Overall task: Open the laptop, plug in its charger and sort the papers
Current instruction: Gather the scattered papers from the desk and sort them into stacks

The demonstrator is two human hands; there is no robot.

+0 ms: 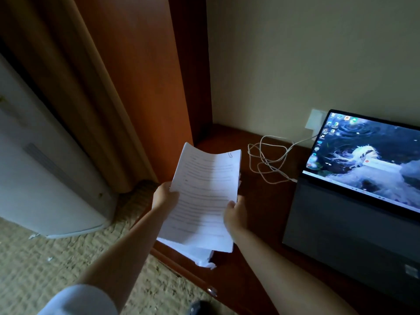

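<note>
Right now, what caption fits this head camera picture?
Both hands hold clipped papers beside the open, plugged-in laptop.

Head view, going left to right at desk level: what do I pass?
White appliance → left hand → held papers → right hand → white charger cable → open laptop.

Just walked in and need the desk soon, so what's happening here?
A person is sorting papers: the left hand and right hand hold a paper-clipped sheaf of printed pages above a loose pile of papers on the wooden desk. The laptop is already open with its screen lit, and a white charger cable runs to its left side.
</note>
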